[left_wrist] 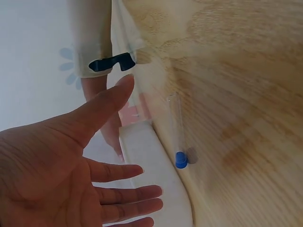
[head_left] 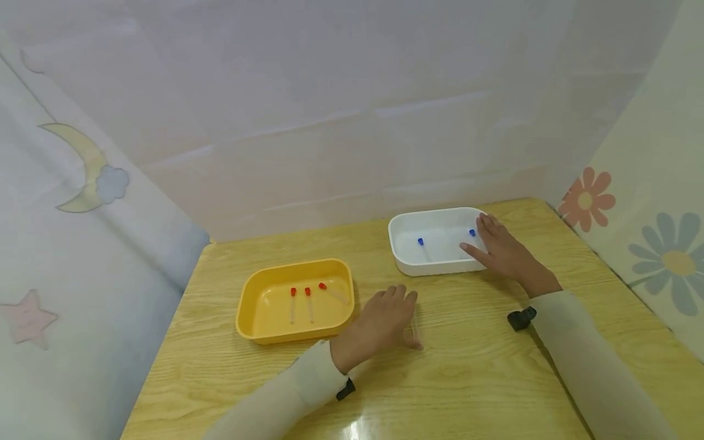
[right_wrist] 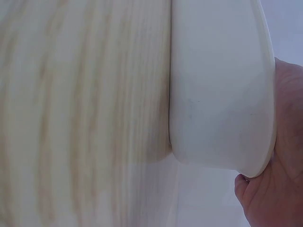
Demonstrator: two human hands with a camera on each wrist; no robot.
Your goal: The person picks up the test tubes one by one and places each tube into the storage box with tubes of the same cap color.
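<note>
A clear tube with a blue cap (left_wrist: 181, 160) lies on the wooden table. My left hand (head_left: 382, 318) is over it with fingers and thumb spread, and a gap shows between hand and tube in the left wrist view. In the head view the hand hides the cap, leaving part of the clear tube (head_left: 416, 330) visible. At the right end of the white tray (head_left: 434, 269), my right hand (head_left: 503, 250) reaches over the rim, fingers extended and thumb apart. Two blue caps (head_left: 420, 242) show inside that tray; one is beside the right hand, which partly hides its tube.
A yellow tray (head_left: 250, 333) stands to the left, holding 3 clear tubes with red caps (head_left: 307, 291). The white tray sits farther back on the wooden table (head_left: 456, 379). Printed wall sheets (head_left: 330, 153) rise behind and along both sides.
</note>
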